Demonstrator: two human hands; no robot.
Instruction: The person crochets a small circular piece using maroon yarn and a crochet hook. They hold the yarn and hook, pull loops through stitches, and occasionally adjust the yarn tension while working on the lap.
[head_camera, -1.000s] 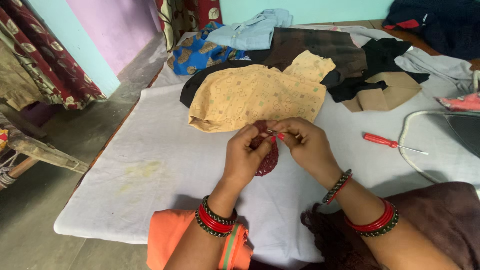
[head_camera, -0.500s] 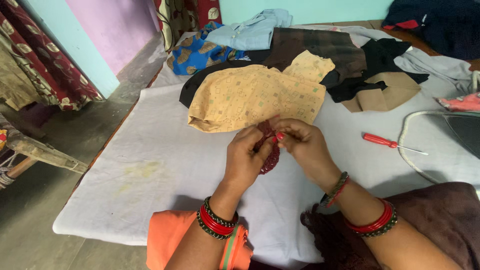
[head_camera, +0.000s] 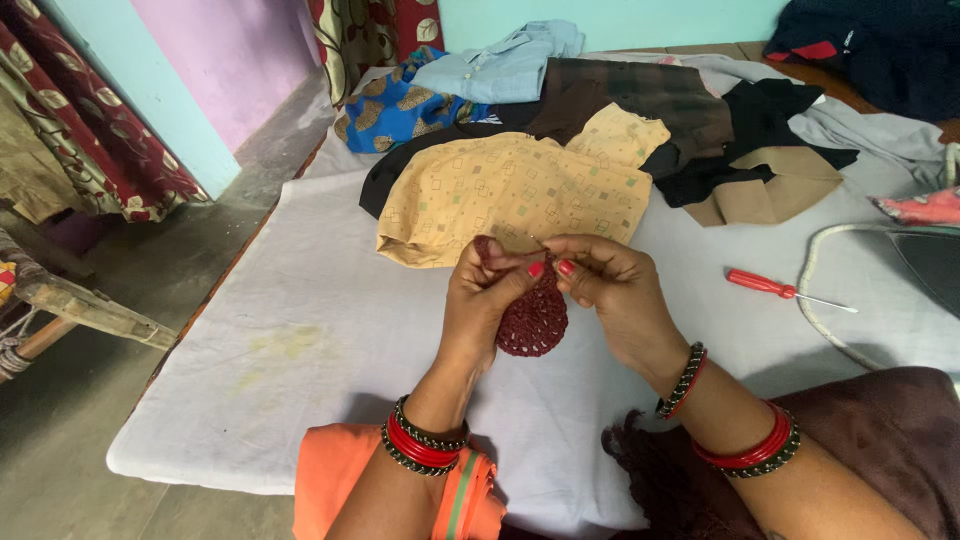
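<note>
A round dark red crochet piece hangs between both hands over the white cloth-covered table. My left hand pinches its upper edge with thumb and fingers. My right hand is closed on a thin metal crochet hook, whose tip shows near the top of the piece. Both wrists carry red and dark bangles. Just beyond the hands lies a yellow patterned garment.
A red-handled screwdriver lies to the right of my hands. Past it are a white cord and a dark iron. A heap of clothes covers the table's far end. The floor drops away on the left.
The crochet piece has turned and opened out, so its round face now hangs flat below my fingers. Both hands shifted slightly.
</note>
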